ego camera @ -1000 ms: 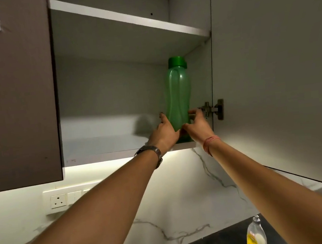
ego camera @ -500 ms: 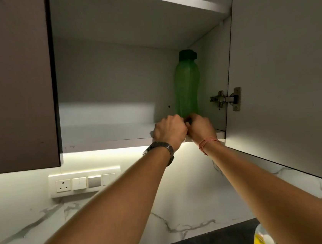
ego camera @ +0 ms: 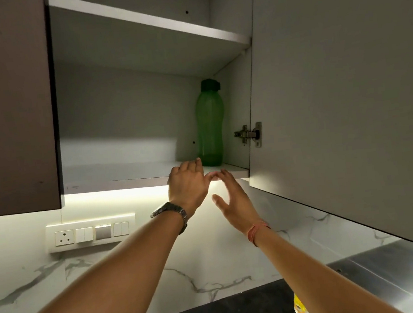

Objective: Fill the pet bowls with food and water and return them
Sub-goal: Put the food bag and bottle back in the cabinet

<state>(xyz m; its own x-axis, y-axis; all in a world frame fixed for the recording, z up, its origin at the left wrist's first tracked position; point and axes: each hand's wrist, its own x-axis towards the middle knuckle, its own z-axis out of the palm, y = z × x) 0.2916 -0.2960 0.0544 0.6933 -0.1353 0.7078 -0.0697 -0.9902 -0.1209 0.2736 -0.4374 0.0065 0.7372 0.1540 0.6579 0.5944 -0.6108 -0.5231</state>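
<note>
A green plastic bottle (ego camera: 209, 125) with a dark green cap stands upright at the right end of the lower cabinet shelf (ego camera: 116, 184). My left hand (ego camera: 188, 184), a watch on its wrist, is raised at the shelf's front edge just below the bottle, fingers loosely bent, holding nothing. My right hand (ego camera: 233, 199) is open with spread fingers just under the shelf edge, apart from the bottle. No pet bowls are in view.
The grey cabinet door (ego camera: 347, 88) hangs open on the right, with its hinge (ego camera: 248, 135) beside the bottle. A brown closed door (ego camera: 6, 102) is on the left. A switch panel (ego camera: 90, 232) sits on the marble wall. A yellow-labelled bottle (ego camera: 302, 310) stands on the dark counter.
Both hands held the green bottle and set it on the shelf; they have let go and drawn back down to the shelf edge. The bottle now stands alone.
</note>
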